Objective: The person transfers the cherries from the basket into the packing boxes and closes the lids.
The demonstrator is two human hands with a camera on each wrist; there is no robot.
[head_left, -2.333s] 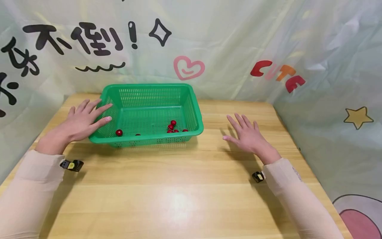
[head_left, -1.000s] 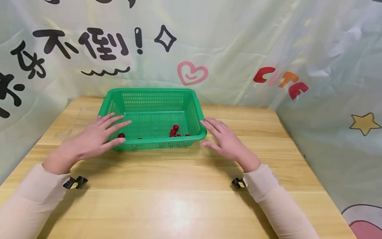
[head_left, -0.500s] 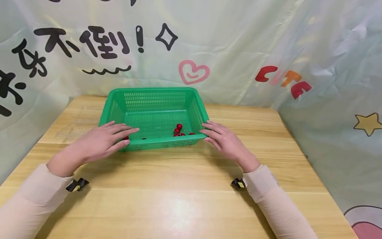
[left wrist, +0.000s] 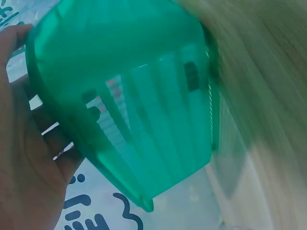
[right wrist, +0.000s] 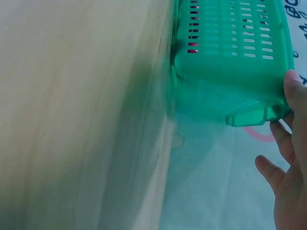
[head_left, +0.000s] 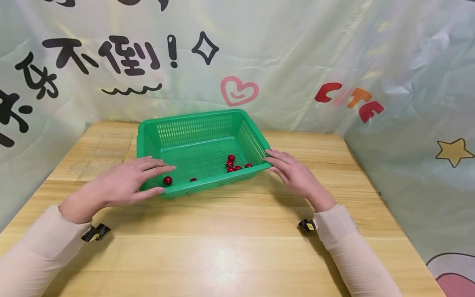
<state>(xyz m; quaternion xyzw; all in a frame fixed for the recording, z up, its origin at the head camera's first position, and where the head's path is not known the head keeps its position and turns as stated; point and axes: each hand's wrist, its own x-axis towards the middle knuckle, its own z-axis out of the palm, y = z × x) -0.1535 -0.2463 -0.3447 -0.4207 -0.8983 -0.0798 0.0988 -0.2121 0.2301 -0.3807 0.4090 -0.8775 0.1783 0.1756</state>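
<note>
A green plastic basket (head_left: 200,185) with slotted walls sits skewed on the table, its right end set farther back than the left. Small red cherries lie inside: a cluster (head_left: 231,165) near the right end, one cherry (head_left: 168,180) at the left front, and another mostly hidden behind the front wall. My left hand (head_left: 122,181) holds the left front corner, thumb by the front rim and fingers reaching over the side. At the other end, my right hand (head_left: 295,173) grips the right front corner; in the right wrist view its fingertips (right wrist: 291,79) meet the rim.
Clear plastic containers (head_left: 113,144) lie on the wooden table (head_left: 222,255) behind the left hand. A printed curtain (head_left: 282,53) hangs along the back and right sides. Each wrist carries a small black camera (head_left: 95,232).
Both hands came in to the basket's ends; the right hand moved left from the bare table. The basket has since shifted right and turned, its left end coming nearer.
</note>
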